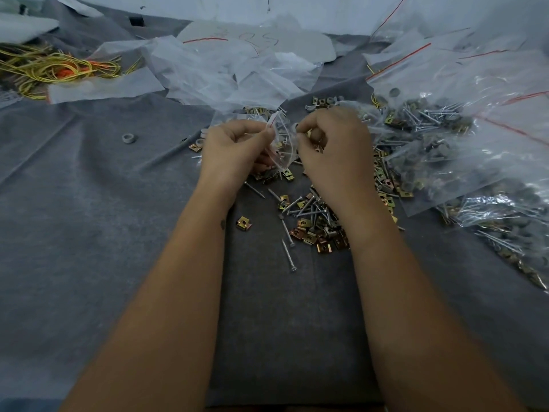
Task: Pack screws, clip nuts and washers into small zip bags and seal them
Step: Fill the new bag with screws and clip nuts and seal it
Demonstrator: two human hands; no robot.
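A small clear zip bag [283,144] with a red strip at its mouth hangs between my two hands above the grey cloth. My left hand [234,150] pinches its left edge near the red strip. My right hand [332,147] pinches the right edge, fingers curled. Some hardware shows faintly inside the bag. Loose silver screws [288,255] and brass-coloured clip nuts [315,233] lie scattered under and in front of my hands. One grey washer [129,138] lies alone to the left.
Large clear bags [445,138] of screws, nuts and grey washers are heaped on the right. Empty zip bags [225,72] are piled behind my hands. Yellow and orange wire [53,69] is tangled at the far left. A single clip nut [244,223] lies by my left forearm.
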